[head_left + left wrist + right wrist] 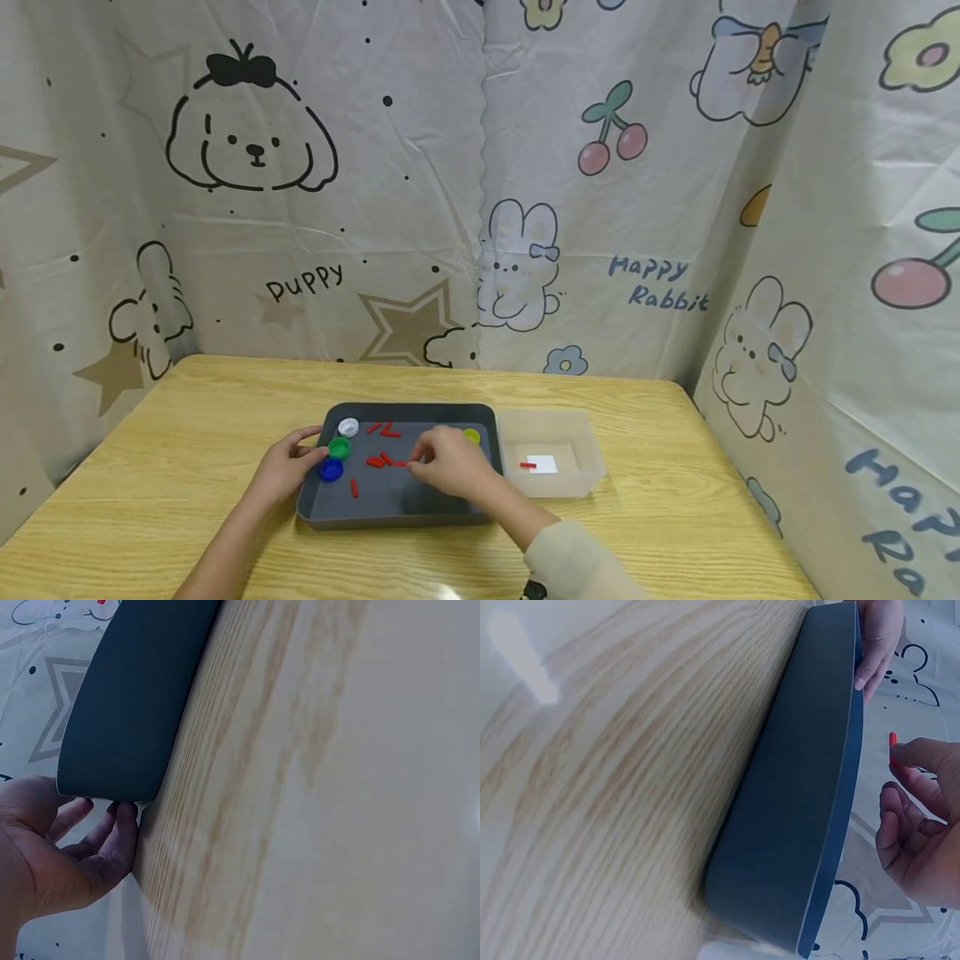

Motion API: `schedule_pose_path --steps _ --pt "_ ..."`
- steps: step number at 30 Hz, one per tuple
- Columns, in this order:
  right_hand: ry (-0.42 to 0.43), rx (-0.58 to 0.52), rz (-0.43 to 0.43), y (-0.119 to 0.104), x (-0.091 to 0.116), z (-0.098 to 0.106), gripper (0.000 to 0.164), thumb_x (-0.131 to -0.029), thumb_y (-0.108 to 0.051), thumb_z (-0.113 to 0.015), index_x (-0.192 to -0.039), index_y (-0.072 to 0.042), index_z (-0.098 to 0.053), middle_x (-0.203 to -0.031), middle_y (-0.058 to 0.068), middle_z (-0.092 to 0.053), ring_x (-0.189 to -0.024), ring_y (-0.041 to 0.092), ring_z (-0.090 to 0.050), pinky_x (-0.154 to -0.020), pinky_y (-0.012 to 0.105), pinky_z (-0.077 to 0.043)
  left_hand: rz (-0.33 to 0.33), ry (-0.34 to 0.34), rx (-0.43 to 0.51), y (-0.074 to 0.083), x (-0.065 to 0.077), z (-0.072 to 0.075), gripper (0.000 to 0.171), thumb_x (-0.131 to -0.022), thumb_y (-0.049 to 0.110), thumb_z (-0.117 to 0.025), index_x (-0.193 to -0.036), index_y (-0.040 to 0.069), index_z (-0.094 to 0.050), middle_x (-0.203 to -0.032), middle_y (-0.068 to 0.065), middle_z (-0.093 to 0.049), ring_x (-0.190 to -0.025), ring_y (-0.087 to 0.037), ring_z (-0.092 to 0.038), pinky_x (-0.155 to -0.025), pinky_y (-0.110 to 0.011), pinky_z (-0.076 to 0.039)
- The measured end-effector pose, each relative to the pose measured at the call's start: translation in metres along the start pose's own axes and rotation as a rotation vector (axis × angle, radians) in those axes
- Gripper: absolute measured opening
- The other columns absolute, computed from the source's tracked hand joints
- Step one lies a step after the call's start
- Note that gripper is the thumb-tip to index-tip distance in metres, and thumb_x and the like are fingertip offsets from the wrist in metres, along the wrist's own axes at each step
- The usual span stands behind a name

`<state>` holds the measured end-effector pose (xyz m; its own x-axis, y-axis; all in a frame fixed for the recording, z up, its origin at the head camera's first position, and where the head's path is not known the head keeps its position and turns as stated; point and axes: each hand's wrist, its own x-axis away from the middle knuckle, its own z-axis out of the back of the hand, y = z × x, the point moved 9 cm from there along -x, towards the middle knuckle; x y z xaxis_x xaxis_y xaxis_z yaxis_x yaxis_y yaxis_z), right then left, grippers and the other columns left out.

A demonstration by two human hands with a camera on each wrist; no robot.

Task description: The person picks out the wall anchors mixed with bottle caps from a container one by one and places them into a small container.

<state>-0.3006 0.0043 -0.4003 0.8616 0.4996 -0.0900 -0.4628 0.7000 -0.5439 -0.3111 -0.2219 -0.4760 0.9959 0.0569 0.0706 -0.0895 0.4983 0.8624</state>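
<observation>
Over a dark grey tray [408, 504], my right hand [450, 462] pinches a small red stick [892, 742] between thumb and forefinger. My left hand [281, 471] grips the tray's left edge, thumb over the rim and fingers against the outer wall, as the left wrist view shows. Several more red sticks [355, 488] lie loose on the tray floor. Along its left side sit a white cap [348, 427], a green cap [339, 448] and a blue cap [331, 471]. A yellow cap [471, 436] lies at the right, partly behind my right hand.
Against the tray's right side stands a translucent plastic box [588, 450]. Inside it are a white card [546, 464] and one red stick [527, 465]. Everything stands on a wooden table [660, 517], with a printed curtain [405, 208] behind and to the sides.
</observation>
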Motion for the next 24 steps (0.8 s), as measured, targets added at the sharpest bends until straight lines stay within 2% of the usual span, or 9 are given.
schedule_pose_path --steps 11,24 --pt "0.026 0.044 0.019 0.004 0.007 0.015 0.007 -0.084 -0.023 -0.069 -0.082 -0.017 -0.07 -0.072 -0.009 -0.054 -0.06 0.001 -0.043 -0.052 0.017 -0.037 -0.006 -0.006 -0.005 0.001 0.0 0.001 0.054 -0.093 0.025 -0.056 -0.137 -0.003 -0.04 -0.116 -0.03 -0.059 -0.102 -0.033 -0.061 -0.079 -0.037 -0.052" --pt "0.03 0.013 0.004 0.018 0.013 0.028 0.006 -0.083 -0.022 -0.069 -0.083 -0.016 -0.07 -0.074 -0.006 -0.055 -0.062 0.004 -0.045 -0.054 0.018 -0.039 0.001 0.0 -0.005 0.001 0.001 0.0 0.054 -0.093 0.024 -0.056 -0.137 -0.003 -0.041 -0.116 -0.029 -0.059 -0.103 -0.034 -0.06 -0.081 -0.039 -0.051"
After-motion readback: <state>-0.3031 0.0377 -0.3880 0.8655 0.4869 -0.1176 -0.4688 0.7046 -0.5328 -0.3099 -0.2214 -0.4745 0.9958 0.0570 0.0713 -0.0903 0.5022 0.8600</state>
